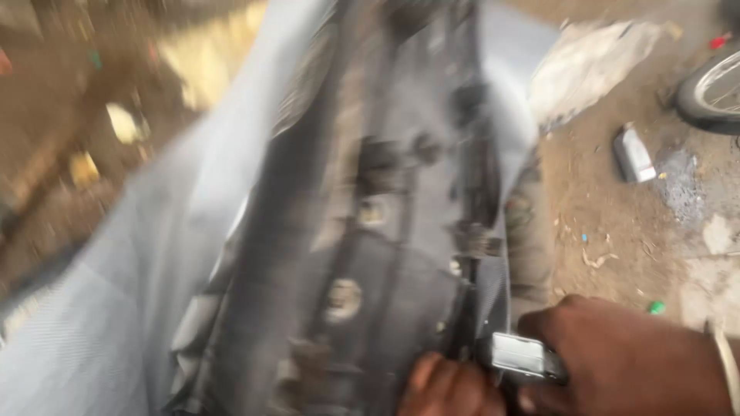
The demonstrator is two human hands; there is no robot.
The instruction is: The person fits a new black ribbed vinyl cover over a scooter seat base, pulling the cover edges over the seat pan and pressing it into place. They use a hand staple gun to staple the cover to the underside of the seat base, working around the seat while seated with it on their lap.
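The view is motion-blurred. A large grey vehicle body panel (154, 254) fills the left and middle, its dark ribbed inner side (370, 231) facing me, with clips and round fasteners. My right hand (624, 358), with a bangle at the wrist, comes in from the lower right and grips a small silver rectangular piece (518, 356) against the panel's lower edge. My left hand (447, 389) shows only as knuckles and fingers at the bottom edge. It rests on the dark inner side just left of the silver piece, and its grip is unclear.
Bare dirt ground (617, 246) lies to the right, with a white plastic bottle (634, 154) lying on it. A tyre and spoked wheel (713, 92) are at the upper right, a pale crumpled sack (593, 62) above, and a small green cap (656, 307) nearby.
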